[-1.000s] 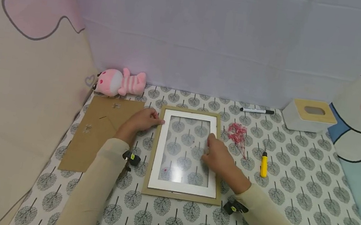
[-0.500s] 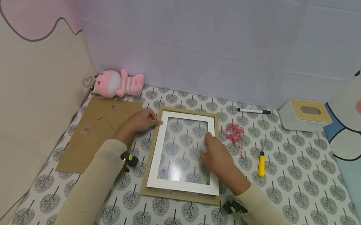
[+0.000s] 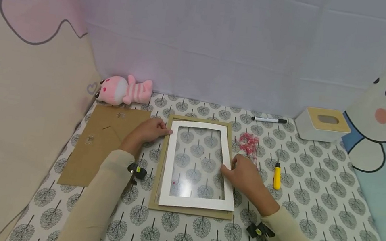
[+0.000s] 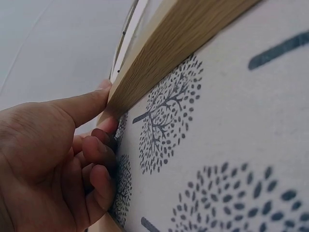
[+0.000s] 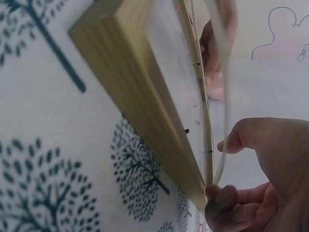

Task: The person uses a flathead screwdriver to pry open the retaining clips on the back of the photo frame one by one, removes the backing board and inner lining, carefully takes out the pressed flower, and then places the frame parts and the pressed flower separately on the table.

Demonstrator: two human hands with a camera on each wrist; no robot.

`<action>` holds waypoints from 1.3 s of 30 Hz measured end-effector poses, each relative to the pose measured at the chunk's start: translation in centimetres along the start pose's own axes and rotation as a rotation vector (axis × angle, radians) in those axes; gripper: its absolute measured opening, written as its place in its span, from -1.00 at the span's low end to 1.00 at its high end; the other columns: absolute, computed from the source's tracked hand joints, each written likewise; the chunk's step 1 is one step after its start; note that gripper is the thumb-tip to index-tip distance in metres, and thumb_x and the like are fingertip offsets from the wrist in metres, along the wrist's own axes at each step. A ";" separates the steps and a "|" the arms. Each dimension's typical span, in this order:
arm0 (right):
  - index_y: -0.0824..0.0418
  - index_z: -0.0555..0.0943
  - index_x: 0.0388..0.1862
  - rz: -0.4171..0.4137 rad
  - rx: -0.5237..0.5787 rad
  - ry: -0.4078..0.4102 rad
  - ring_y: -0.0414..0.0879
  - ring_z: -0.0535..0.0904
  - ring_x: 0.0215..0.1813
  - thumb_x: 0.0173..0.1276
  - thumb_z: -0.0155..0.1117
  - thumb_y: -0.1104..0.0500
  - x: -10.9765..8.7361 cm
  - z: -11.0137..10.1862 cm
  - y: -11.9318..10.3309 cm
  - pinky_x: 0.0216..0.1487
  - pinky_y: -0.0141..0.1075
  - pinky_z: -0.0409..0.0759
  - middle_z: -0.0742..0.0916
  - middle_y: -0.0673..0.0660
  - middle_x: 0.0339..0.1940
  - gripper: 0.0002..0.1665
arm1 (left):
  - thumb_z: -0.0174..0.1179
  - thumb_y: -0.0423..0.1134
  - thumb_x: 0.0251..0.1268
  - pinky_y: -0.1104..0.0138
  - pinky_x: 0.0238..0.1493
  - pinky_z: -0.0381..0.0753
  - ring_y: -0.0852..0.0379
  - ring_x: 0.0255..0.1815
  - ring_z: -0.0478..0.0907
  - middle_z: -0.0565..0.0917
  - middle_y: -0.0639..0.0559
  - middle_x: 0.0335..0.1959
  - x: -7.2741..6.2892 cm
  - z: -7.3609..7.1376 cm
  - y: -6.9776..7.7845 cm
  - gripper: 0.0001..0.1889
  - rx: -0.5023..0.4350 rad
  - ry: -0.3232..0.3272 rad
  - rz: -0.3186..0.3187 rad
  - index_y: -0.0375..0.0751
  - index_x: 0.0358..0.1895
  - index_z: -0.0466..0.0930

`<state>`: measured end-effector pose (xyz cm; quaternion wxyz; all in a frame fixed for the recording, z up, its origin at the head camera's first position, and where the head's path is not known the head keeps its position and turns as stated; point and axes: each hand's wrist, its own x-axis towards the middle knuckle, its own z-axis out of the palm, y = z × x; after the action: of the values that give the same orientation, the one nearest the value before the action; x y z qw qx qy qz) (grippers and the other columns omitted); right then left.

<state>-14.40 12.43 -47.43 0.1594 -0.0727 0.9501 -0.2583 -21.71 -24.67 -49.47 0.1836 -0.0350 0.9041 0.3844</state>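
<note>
A wooden picture frame (image 3: 188, 210) lies on the patterned cloth. Over it is a white mat (image 3: 168, 170) with a rectangular opening, through which the tree print shows. The mat sits slightly askew, its far edge bowed and its right side raised off the frame. At the frame's left side, my left hand (image 3: 148, 129) holds the wooden rim (image 4: 159, 53), thumb on top and the other fingers curled below. My right hand (image 3: 247, 177) pinches the mat's right edge; in the right wrist view the thin mat (image 5: 226, 96) bends up between thumb and fingers (image 5: 227, 203).
Left of the frame lies a brown backing board (image 3: 88, 163); behind it is a pink plush toy (image 3: 125, 91). To the right are dried pink flowers (image 3: 248, 143), a yellow-handled screwdriver (image 3: 277, 177), a marker (image 3: 268, 120) and a tissue box (image 3: 314, 130).
My right hand has moved from the mat's inner edge outward to its right edge. The mat has shifted, bowed and lifted on that side. My left hand stays at the frame's left side.
</note>
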 end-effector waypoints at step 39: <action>-0.13 0.46 0.11 0.185 0.884 0.249 -0.28 0.68 -0.39 0.64 0.20 -0.08 -4.0 -5.6 12.4 -0.42 -0.37 0.71 0.79 -0.31 -0.31 -0.80 | 0.11 -0.02 0.65 0.37 -0.52 0.40 0.19 -0.59 0.32 0.41 0.11 -0.54 -0.2 -0.3 -0.6 -0.72 -0.106 -0.056 0.035 -0.18 -0.12 0.48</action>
<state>-13.24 26.53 -48.20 0.0821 0.1189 0.7631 -0.6299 -21.44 -25.34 -49.64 0.2001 -0.0179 0.8774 0.4356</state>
